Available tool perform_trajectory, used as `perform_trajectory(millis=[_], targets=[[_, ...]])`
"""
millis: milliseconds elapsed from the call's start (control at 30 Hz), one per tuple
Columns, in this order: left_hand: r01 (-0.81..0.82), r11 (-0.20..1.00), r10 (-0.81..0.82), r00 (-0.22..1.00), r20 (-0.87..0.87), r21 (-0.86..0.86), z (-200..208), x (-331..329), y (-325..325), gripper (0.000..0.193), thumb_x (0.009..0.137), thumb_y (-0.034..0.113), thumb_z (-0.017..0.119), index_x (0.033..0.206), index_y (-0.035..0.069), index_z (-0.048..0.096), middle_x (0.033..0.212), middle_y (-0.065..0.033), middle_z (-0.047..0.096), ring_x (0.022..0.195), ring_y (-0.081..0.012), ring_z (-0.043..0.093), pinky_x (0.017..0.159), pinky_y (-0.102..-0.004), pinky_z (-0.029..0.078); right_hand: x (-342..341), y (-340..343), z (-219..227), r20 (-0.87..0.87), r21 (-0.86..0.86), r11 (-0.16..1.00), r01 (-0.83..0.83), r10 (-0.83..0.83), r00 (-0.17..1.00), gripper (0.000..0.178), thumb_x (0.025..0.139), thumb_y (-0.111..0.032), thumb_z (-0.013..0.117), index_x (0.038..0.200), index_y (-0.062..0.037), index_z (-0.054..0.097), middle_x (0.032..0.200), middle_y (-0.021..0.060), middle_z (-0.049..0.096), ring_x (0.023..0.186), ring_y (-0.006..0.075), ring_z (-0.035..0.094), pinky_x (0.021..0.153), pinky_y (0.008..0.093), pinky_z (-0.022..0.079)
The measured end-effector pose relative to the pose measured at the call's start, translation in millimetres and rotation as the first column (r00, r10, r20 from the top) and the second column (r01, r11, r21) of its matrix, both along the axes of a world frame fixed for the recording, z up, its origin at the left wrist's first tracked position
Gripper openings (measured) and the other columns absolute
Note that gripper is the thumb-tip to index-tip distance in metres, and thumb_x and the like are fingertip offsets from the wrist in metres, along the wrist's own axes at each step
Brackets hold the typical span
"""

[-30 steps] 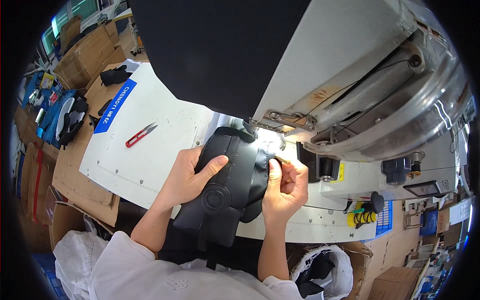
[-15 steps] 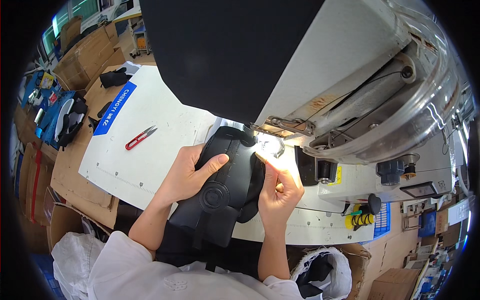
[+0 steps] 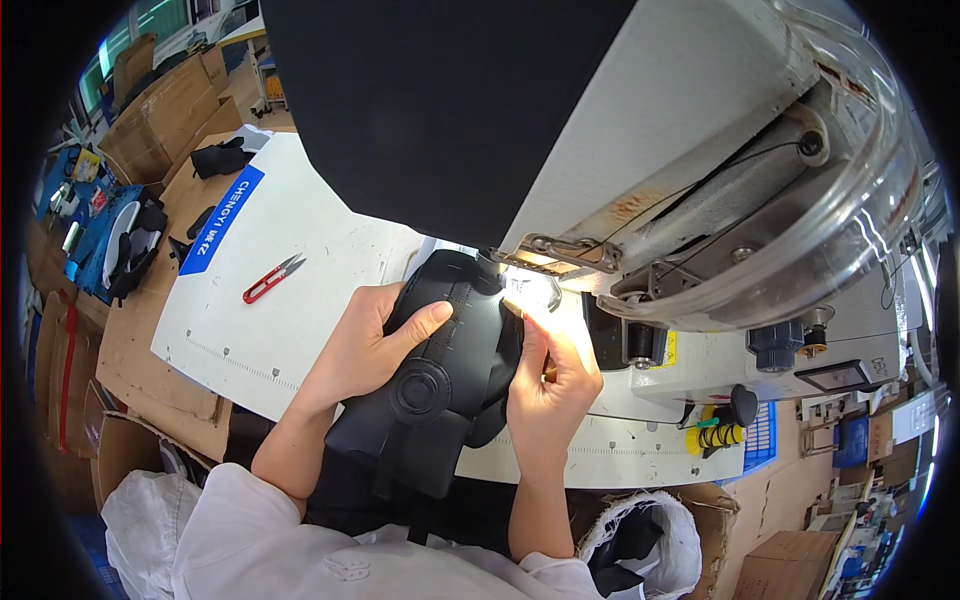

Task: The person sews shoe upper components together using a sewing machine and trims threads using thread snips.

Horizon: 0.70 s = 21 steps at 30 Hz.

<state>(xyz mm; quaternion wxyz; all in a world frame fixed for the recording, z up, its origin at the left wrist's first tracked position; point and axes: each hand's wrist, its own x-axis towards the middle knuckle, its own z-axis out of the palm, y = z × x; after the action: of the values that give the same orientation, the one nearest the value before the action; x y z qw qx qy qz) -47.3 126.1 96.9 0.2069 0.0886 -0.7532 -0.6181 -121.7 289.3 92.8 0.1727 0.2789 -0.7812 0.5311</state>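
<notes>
A black leather-like sewn piece (image 3: 455, 390), with a round stitched patch and a strap end, lies tilted under the head of a sewing machine (image 3: 590, 200). My left hand (image 3: 370, 340) grips its left side, thumb on top and fingers underneath. On the other side, my right hand (image 3: 552, 375) is closed in a pinch at the piece's right edge, close to the brightly lit stitching spot. Glare washes out those fingertips, and I cannot make out what is between them. Red-handled thread snips (image 3: 272, 280) lie on the white table left of my left hand.
The white table (image 3: 330, 240) carries a blue label strip (image 3: 222, 220). A clear curved guard (image 3: 880, 200) covers the machine's right side. Thread spools (image 3: 715, 436) sit at the right. Boxes stand left, and a white sack (image 3: 665, 535) of black pieces stands lower right.
The black piece and both hands have shifted only slightly. My right fingertips stay at the lit spot, drawn a little closer to the piece. The whole view has moved a bit left.
</notes>
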Motion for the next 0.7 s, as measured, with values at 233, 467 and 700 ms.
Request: perform_trajectory(millis=[233, 467, 700], targets=[[0.0, 1.0, 0.0, 1.0, 0.027, -0.008, 6.6, -1.8, -1.6, 0.037, 0.095, 0.028, 0.06, 0.081, -0.007, 0.062, 0.064, -0.0031, 0.06, 0.058, -0.0066, 0.051, 0.053, -0.0241, 0.042, -0.9, -1.0, 5.6, 0.006, 0.033, 0.999, 0.012, -0.012, 1.0, 0.01, 0.09, -0.003, 0.063, 0.096, 0.0017, 0.069, 0.078, 0.0052, 0.062, 0.055, 0.0048, 0.044, 0.046, 0.0219, 0.032], [0.048, 0.998, -0.05, 0.996, 0.08, 0.034, 6.6, 1.1, -7.5, 0.034, 0.094, 0.027, 0.06, 0.09, -0.006, 0.063, 0.067, -0.0055, 0.062, 0.061, -0.0082, 0.053, 0.058, -0.0242, 0.044, 2.1, 6.1, 1.4, 0.311, -0.01, 0.998, -0.056, 0.056, 0.949, 0.011, 0.09, -0.004, 0.063, 0.098, 0.003, 0.067, 0.083, 0.0025, 0.062, 0.062, 0.0032, 0.047, 0.052, 0.0192, 0.037], [-0.231, 0.614, 0.063, 0.967, -0.245, -0.754, 21.9, 26.7, -3.5, 0.065, 0.07, 0.034, 0.08, 0.125, 0.01, 0.055, 0.145, -0.0142, 0.036, 0.132, -0.0375, 0.033, 0.104, -0.0527, 0.031, -9.6, 25.9, -33.3, 0.399, -0.56, 0.738, -0.377, 0.639, 0.658, 0.024, 0.091, 0.004, 0.057, 0.116, 0.0031, 0.057, 0.113, 0.0077, 0.061, 0.101, 0.0108, 0.056, 0.087, 0.0233, 0.045]])
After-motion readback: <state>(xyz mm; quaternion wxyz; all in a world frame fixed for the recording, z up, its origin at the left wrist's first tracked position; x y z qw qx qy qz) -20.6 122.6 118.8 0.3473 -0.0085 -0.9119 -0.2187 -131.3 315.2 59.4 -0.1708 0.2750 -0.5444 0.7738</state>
